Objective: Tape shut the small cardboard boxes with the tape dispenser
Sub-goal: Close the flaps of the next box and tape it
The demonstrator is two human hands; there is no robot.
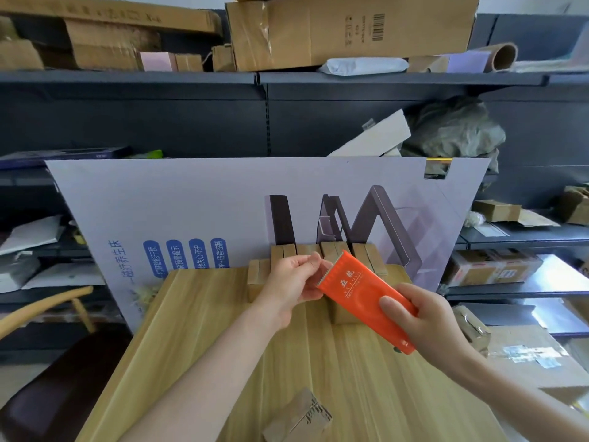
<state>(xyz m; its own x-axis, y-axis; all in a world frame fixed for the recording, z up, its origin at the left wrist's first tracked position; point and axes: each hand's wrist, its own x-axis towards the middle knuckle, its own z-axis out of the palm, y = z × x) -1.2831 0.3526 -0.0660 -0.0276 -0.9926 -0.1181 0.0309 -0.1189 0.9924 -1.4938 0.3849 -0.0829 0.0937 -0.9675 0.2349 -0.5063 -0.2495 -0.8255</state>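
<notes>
Since the tape must be drawn out first, the right hand (pixel 430 320) clamps its grip on the tape dispenser (pixel 357 288) above the desk (pixel 350 378). The left hand (pixel 293 282) pinches at its toothed edge, and the small cardboard boxes (pixel 371 258) wait just behind.

Your right hand (pixel 427 317) is wrapped round the orange tape dispenser (pixel 360 298), and your left hand (pixel 293 282) is pinching right at its toothed end. Both are up over the wood tabletop (pixel 318 362). There's a row of small cardboard boxes (pixel 322 252) along the back edge, plus another box (pixel 296 416) lying close to you.
</notes>
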